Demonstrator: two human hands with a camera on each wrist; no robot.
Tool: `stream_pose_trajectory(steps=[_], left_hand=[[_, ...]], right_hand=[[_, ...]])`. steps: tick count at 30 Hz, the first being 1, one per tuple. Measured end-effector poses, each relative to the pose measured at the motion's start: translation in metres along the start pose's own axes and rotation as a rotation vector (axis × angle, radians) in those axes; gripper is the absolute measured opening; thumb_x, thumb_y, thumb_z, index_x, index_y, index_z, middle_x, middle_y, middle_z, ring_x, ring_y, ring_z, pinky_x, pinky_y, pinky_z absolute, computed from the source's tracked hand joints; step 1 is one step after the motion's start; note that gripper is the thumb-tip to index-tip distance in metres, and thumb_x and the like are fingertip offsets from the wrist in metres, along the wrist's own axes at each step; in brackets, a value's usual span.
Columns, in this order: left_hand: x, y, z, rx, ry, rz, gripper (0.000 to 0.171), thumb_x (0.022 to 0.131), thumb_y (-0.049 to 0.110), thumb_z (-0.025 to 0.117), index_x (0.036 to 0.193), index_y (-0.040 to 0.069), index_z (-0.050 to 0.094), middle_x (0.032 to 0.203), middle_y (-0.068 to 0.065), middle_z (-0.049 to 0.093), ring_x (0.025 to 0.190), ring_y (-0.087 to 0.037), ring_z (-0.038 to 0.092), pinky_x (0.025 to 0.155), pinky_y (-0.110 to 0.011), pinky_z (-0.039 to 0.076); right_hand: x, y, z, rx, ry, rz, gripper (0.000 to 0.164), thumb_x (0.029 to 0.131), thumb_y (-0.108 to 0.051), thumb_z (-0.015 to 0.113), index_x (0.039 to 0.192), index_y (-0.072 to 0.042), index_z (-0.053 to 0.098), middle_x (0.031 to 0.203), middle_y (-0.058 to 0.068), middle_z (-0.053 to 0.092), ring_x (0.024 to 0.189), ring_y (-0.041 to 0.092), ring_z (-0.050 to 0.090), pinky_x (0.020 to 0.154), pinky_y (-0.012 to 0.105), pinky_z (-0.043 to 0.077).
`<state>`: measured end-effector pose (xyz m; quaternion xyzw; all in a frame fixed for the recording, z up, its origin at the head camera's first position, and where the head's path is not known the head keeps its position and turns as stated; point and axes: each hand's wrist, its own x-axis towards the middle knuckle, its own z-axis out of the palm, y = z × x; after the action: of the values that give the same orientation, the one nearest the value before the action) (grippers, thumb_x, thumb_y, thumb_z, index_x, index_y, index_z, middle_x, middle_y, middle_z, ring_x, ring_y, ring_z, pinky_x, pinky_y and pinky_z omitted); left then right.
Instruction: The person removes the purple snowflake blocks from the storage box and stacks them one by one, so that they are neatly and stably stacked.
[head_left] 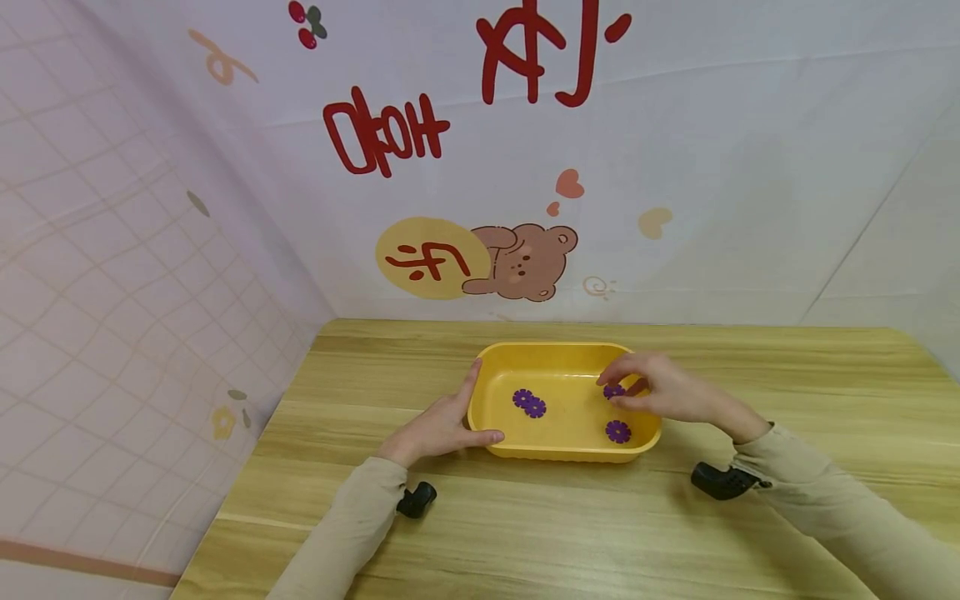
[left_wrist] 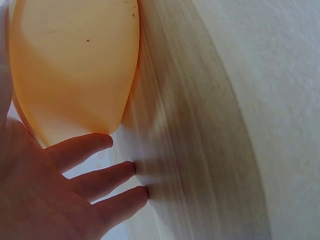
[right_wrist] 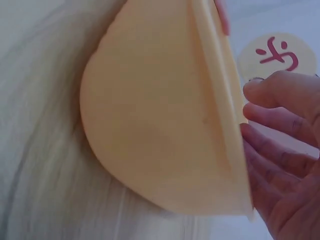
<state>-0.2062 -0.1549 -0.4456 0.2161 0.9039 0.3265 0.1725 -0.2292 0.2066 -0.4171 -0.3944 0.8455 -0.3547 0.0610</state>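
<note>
A yellow plastic tub [head_left: 566,453] stands on the table with purple snowflake discs inside. Two discs [head_left: 535,407] lie overlapping on its left side. Another disc [head_left: 618,432] is near the front right, and a further disc [head_left: 613,390] shows between the thumb and fingers of the right hand [head_left: 660,390]. That hand reaches in over the right rim, its thumb and fingertips apart. At the left end, the left hand [head_left: 438,425] rests against the tub, thumb over the front rim, forefinger along the side. Its other fingers [left_wrist: 107,180] extend loosely beside the wall.
The wood-grain table [head_left: 525,525] meets a white printed cloth [head_left: 712,150] behind the tub. A grid-patterned cloth [head_left: 112,250] hangs at the left. Black wrist devices [head_left: 720,481] sit at both sleeve cuffs, close over the table.
</note>
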Motion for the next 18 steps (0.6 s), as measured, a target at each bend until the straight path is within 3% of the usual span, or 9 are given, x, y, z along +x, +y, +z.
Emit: stream_pose_trajectory(steps=[5, 9, 14, 18], left_hand=[[-0.001, 0.002, 0.000, -0.006, 0.004, 0.005, 0.116, 0.082, 0.054, 0.071, 0.155, 0.019, -0.012, 0.130, -0.021, 0.053, 0.099, -0.020, 0.054, 0.100, -0.044, 0.039], [-0.001, 0.002, -0.001, -0.009, 0.008, 0.013, 0.116, 0.082, 0.053, 0.072, 0.155, 0.018, -0.012, 0.129, -0.020, 0.053, 0.098, -0.020, 0.054, 0.099, -0.044, 0.039], [-0.001, 0.001, 0.000, -0.009, 0.012, 0.011, 0.116, 0.082, 0.053, 0.072, 0.155, 0.019, -0.012, 0.131, -0.021, 0.053, 0.099, -0.020, 0.054, 0.100, -0.044, 0.039], [-0.001, 0.001, 0.000, -0.007, 0.010, 0.013, 0.116, 0.082, 0.055, 0.071, 0.155, 0.018, -0.011, 0.127, -0.020, 0.055, 0.096, -0.020, 0.054, 0.099, -0.044, 0.040]], right_hand=[[0.002, -0.007, 0.002, 0.074, -0.064, 0.012, 0.021, 0.089, -0.005, 0.069, 0.110, -0.002, 0.067, 0.106, 0.012, 0.065, 0.094, 0.026, 0.062, 0.077, 0.031, 0.054], [0.006, -0.012, 0.000, 0.146, -0.167, 0.059, 0.025, 0.093, -0.009, 0.065, 0.114, 0.004, 0.064, 0.107, 0.014, 0.065, 0.094, 0.021, 0.062, 0.081, 0.034, 0.052], [0.012, -0.018, 0.000, 0.182, -0.315, 0.154, 0.035, 0.095, -0.019, 0.062, 0.121, 0.004, 0.060, 0.113, 0.013, 0.064, 0.102, 0.026, 0.061, 0.089, 0.037, 0.048], [0.014, -0.019, 0.004, 0.215, -0.372, 0.188, 0.038, 0.095, -0.018, 0.062, 0.125, 0.005, 0.058, 0.118, 0.017, 0.061, 0.108, 0.031, 0.059, 0.091, 0.038, 0.047]])
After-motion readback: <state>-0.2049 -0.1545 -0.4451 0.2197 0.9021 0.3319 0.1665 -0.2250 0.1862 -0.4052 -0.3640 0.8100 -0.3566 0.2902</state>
